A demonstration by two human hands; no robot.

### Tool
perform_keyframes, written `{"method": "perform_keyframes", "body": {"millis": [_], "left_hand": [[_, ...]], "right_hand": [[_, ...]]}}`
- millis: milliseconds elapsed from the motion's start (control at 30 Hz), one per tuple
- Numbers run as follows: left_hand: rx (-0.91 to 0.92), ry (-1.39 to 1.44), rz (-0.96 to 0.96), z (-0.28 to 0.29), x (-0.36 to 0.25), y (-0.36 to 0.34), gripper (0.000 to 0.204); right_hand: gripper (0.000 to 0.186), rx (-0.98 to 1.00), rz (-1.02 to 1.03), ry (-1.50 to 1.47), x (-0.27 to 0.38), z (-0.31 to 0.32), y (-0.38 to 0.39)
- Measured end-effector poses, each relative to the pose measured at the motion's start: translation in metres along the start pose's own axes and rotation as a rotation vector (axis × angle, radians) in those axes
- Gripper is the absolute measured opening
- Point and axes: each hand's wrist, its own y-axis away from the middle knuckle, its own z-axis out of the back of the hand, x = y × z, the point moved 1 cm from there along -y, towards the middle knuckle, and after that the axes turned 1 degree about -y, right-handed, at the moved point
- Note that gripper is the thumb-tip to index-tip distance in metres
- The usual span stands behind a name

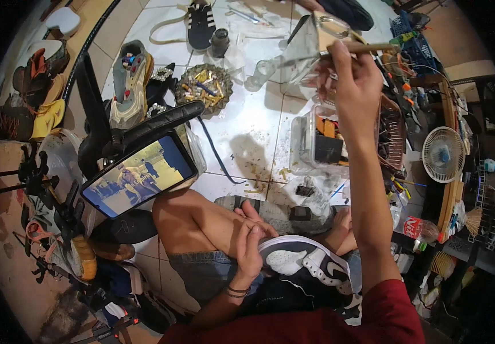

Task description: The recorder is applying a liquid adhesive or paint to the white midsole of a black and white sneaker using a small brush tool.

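Observation:
A black and white sneaker [286, 261] lies on its side across my lap. My left hand [250, 245] is closed on the left end of its sole edge. Out ahead, to the right, my right hand [348, 71] grips a thin tool with a brown, stick-like handle [373, 48]. The tool's far end blurs against a see-through container [310, 49] with a tan patch behind it, so I cannot make out its tip. A grey shoe-like item with black straps [276, 215] lies on the floor beyond the sneaker.
A phone [139, 175] on a black stand plays video at left. Ahead are a glass ashtray [224, 86] full of butts, a grey sneaker [130, 86] and a dark bottle [219, 43]. Right of centre stands a clear tool box [308, 143]; farther right, a white fan [443, 155].

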Motion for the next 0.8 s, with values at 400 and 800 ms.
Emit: {"method": "perform_keyframes", "body": {"millis": [400,800], "left_hand": [[-0.072,-0.114,-0.064,-0.003,0.009,0.037,0.031],[0.096,-0.296,-0.39,-0.059,-0.025,0.093,0.023]], "right_hand": [[0.03,-0.04,-0.079,-0.307,0.125,0.069,0.14],[0.022,-0.231,-0.183,-0.278,0.099,0.126,0.326]]}}
